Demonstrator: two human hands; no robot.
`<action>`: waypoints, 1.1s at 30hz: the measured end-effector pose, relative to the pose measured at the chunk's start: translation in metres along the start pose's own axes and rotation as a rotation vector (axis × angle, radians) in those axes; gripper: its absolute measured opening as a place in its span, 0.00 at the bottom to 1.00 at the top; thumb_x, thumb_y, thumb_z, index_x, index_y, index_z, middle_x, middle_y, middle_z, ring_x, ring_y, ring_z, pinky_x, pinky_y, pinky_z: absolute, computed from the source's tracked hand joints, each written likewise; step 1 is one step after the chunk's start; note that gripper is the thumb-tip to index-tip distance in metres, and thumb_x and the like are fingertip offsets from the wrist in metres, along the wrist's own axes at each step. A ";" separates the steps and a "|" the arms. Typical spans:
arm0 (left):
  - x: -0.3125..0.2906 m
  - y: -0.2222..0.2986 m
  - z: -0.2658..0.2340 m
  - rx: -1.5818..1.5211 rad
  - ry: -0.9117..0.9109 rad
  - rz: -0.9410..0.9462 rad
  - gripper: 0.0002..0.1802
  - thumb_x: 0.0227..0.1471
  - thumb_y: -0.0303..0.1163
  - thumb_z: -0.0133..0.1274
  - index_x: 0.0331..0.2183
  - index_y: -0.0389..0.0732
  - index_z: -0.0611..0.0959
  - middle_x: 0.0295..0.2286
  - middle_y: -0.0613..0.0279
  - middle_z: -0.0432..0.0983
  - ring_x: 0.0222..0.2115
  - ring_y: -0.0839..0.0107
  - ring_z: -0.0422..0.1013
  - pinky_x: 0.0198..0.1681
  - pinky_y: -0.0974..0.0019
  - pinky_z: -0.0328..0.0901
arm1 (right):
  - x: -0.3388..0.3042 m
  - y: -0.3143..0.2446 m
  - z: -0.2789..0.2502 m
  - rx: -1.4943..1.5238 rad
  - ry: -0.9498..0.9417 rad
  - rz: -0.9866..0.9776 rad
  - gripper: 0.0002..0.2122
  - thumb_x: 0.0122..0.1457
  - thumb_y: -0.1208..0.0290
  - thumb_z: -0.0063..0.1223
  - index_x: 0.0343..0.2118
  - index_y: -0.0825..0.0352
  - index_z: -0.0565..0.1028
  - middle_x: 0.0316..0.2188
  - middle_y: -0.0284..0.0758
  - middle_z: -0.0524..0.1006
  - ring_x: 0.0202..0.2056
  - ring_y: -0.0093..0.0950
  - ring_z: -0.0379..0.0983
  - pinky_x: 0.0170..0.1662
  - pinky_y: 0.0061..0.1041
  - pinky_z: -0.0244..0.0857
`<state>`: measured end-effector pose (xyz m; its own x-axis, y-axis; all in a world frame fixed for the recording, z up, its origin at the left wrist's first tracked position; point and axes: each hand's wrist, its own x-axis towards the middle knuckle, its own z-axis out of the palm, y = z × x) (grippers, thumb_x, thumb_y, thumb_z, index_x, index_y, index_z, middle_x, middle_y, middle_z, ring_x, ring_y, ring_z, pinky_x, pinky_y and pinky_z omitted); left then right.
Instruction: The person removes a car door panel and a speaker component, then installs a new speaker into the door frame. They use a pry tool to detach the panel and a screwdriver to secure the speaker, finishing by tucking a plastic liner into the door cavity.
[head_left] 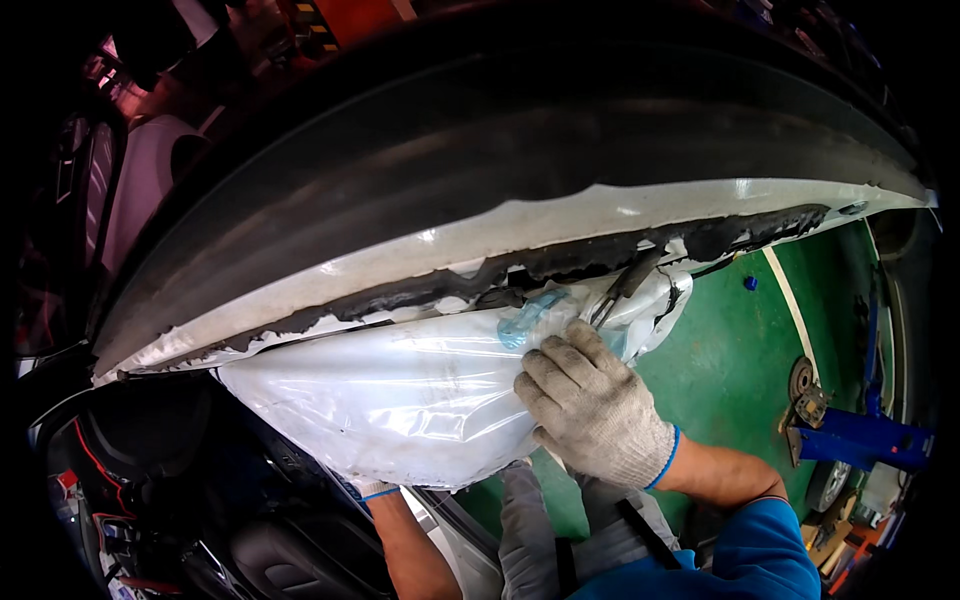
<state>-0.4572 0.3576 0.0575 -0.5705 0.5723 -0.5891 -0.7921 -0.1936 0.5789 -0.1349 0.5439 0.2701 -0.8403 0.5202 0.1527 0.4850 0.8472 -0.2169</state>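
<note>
A glossy sheet of white plastic film (400, 375) hangs off the pale edge (400, 250) of a dark curved car panel. My right hand (600, 408), in a knitted work glove with a blue cuff, has its fingers curled onto the film's right part, closed on it. Beside those fingertips the film is crumpled, with a bluish clear patch (527, 318) and a dark narrow strip or tool (632, 275); which, I cannot tell. My left hand (375, 489) is at the film's lower edge, where its fingers are hidden behind the sheet. Ragged black residue (600, 255) runs along the panel edge.
An open car interior with a dark seat (295, 555) is at lower left. Green floor (730, 360) lies to the right, with a blue lift arm (865, 440) and a rusty metal disc (802, 378). Another pale car (145, 195) stands at far left.
</note>
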 end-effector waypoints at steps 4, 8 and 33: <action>-0.002 0.000 0.002 -0.004 -0.004 -0.002 0.37 0.64 0.60 0.44 0.62 0.44 0.72 0.59 0.51 0.71 0.59 0.51 0.67 0.59 0.42 0.65 | 0.000 0.000 0.001 0.000 -0.003 0.001 0.28 0.38 0.60 0.73 0.45 0.67 0.81 0.49 0.39 0.79 0.56 0.37 0.74 0.68 0.46 0.59; -0.004 -0.004 0.002 -0.007 -0.013 -0.019 0.37 0.64 0.60 0.44 0.62 0.44 0.72 0.59 0.52 0.71 0.59 0.51 0.67 0.60 0.42 0.64 | 0.002 -0.001 -0.003 0.070 0.067 0.000 0.20 0.45 0.67 0.54 0.41 0.72 0.80 0.44 0.43 0.78 0.52 0.40 0.74 0.66 0.46 0.63; -0.024 -0.012 0.009 -0.019 -0.052 -0.026 0.36 0.65 0.59 0.43 0.63 0.44 0.71 0.59 0.52 0.71 0.60 0.51 0.66 0.62 0.43 0.64 | 0.001 -0.001 -0.003 0.034 0.048 -0.028 0.21 0.44 0.66 0.59 0.41 0.72 0.80 0.45 0.43 0.77 0.53 0.41 0.73 0.66 0.47 0.61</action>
<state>-0.4318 0.3537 0.0694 -0.5379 0.6181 -0.5733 -0.8108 -0.1930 0.5526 -0.1353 0.5437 0.2732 -0.8403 0.5017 0.2055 0.4523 0.8577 -0.2445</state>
